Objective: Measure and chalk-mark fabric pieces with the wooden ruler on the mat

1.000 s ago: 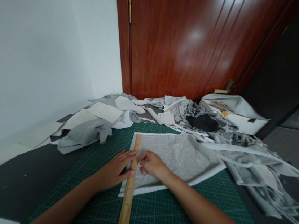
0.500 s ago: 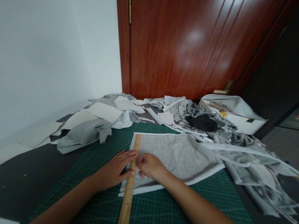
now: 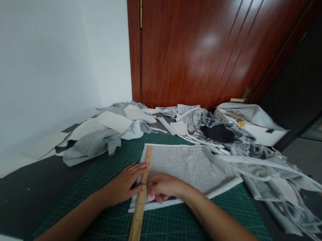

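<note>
A long wooden ruler point(image 3: 139, 211) lies lengthwise across the left end of a light grey piece of fabric point(image 3: 185, 160). My left hand point(image 3: 125, 182) rests flat on the ruler and the cloth beside it, fingers stretched out and the thumb on the ruler. Just right of the ruler, my right hand point(image 3: 164, 187) is closed in a pinch low on the fabric. A bit of pink tailor's chalk point(image 3: 151, 197) shows at its fingertips, mostly hidden by the fingers. Under the fabric is a green cutting mat point(image 3: 179, 232) with a grid.
Grey and white fabric pieces point(image 3: 87, 143) are heaped at the left. More scraps point(image 3: 282, 186) pile up at the back and right, around a white box point(image 3: 267, 135). A reddish wooden door point(image 3: 184, 45) stands behind the table, next to a white wall point(image 3: 41, 43).
My right hand has slid toward me along the ruler's right edge, closer to the fabric's near edge. My left hand and the ruler stay in place.
</note>
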